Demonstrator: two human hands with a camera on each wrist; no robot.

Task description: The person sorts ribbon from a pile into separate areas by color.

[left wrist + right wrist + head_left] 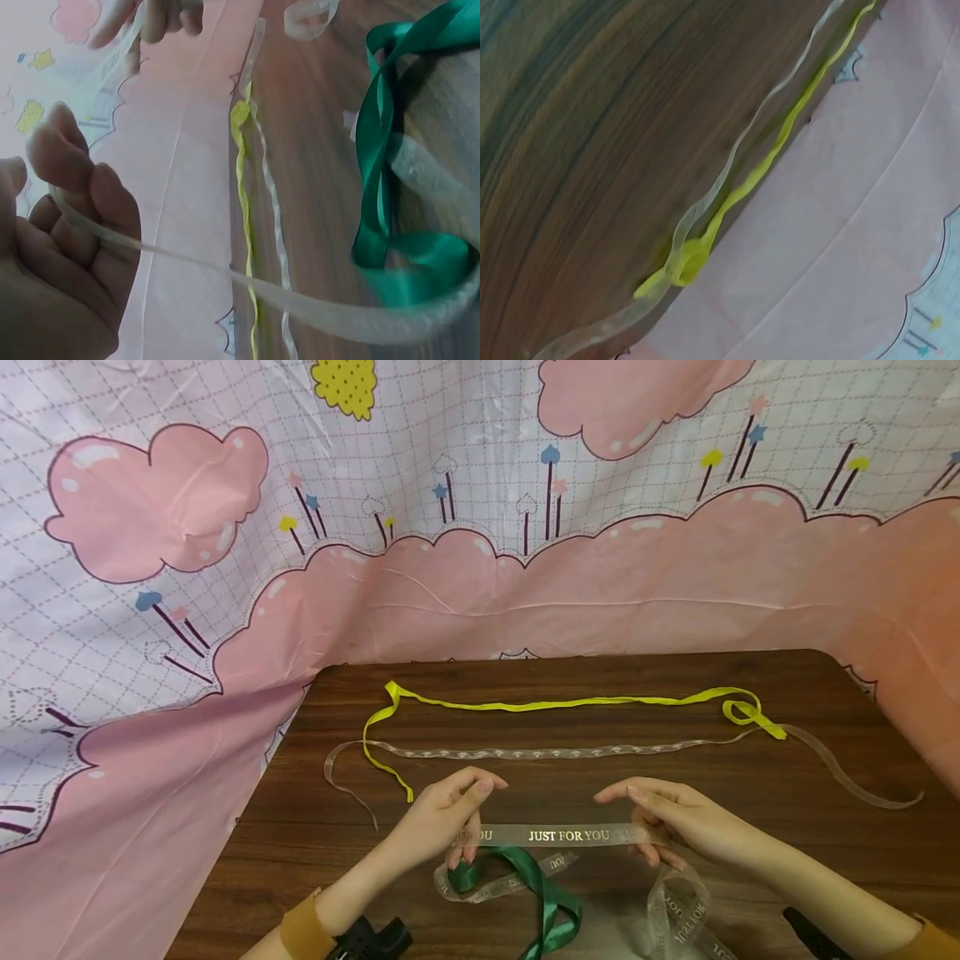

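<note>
A sheer ribbon printed JUST FOR YOU [568,836] stretches level between my two hands above the table. My left hand [442,814] holds it towards the left, and the left wrist view shows the ribbon [187,259] running between the curled fingers of that hand [71,247]. On the other side my right hand [686,814] holds the ribbon among its lower fingers, index finger pointing inward. Loose ends of the printed ribbon hang in loops under both hands. Just below the left hand lies a twisted green satin ribbon [558,918]. No hand shows in the right wrist view.
Farther back on the dark wooden table [300,860], a yellow ribbon [517,706] lies stretched out with a loop at its right. In front of it runs a thin sheer ribbon with white print [540,753]. A patterned pink and white cloth [600,577] hangs behind.
</note>
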